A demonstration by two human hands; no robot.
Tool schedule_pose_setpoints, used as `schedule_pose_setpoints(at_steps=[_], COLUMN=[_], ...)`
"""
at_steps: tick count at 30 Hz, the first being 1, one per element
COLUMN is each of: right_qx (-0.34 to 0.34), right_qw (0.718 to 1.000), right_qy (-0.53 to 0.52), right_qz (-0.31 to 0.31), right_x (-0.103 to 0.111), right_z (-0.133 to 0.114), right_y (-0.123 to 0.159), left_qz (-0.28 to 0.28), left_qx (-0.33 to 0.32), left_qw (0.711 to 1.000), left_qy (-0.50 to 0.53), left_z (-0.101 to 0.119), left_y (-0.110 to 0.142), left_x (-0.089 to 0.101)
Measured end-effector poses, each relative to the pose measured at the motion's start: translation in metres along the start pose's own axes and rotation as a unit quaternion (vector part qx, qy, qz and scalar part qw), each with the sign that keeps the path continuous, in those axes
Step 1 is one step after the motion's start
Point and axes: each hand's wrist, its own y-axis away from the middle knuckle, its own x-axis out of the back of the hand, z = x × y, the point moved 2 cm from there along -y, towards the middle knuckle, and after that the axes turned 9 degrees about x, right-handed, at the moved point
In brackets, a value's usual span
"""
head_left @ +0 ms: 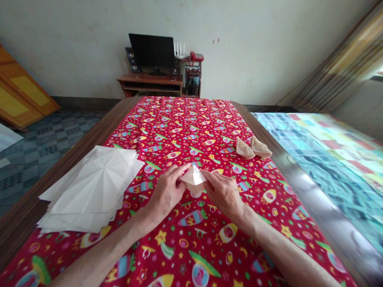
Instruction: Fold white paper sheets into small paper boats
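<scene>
Bare forearms (110,249) are spanning the near part of a red patterned cloth (191,227), leading to two hands that are pinching one piece of folded paper (194,177) between them. Left hand (169,185) is gripping its left corner with thumb and fingers; right hand (223,189) is closing on the right corner in the same way. Sitting centrally over the cloth, between the fingertips, the paper is showing a peaked top; whether its lower point is touching the cloth, I cannot tell. It is probably weighing almost nothing, bending easily across flat faces while feeling stiffer along its folds, where layers are likely doubling up. Hard squeezing would likely be crumpling it, so the side corners are looking like the best places for a light pinch. A stack of creased sheets (100,181) is lying to the left, and two folded pieces (244,149) are resting ahead and to the right.
</scene>
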Motion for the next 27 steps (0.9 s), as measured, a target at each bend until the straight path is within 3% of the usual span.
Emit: schedule_pose_setpoints(at_steps=[3,9,17,27], right_qx=[-0.007,0.017,0.025,0.1], right_qw=[0.999,0.989,0.985,0.984], right_qy=[0.007,0.062,0.094,0.05], right_qz=[-0.044,-0.134,-0.142,-0.136], right_x=[-0.006,-0.011,-0.011,-0.004], right_z=[0.0,-0.002,-0.004,-0.002], right_y=[0.007,0.012,0.011,0.01], left_qz=[-0.031,-0.16,-0.195,-0.209], left_qx=[-0.025,-0.048,-0.107,-0.13], left_qw=[0.999,0.971,0.923,0.921], left_qy=[-0.031,-0.173,-0.314,-0.3], left_z=[-0.007,-0.009,-0.001,0.0], left_y=[0.005,0.012,0.005,0.013], left_x=[-0.005,-0.008,-0.007,0.002])
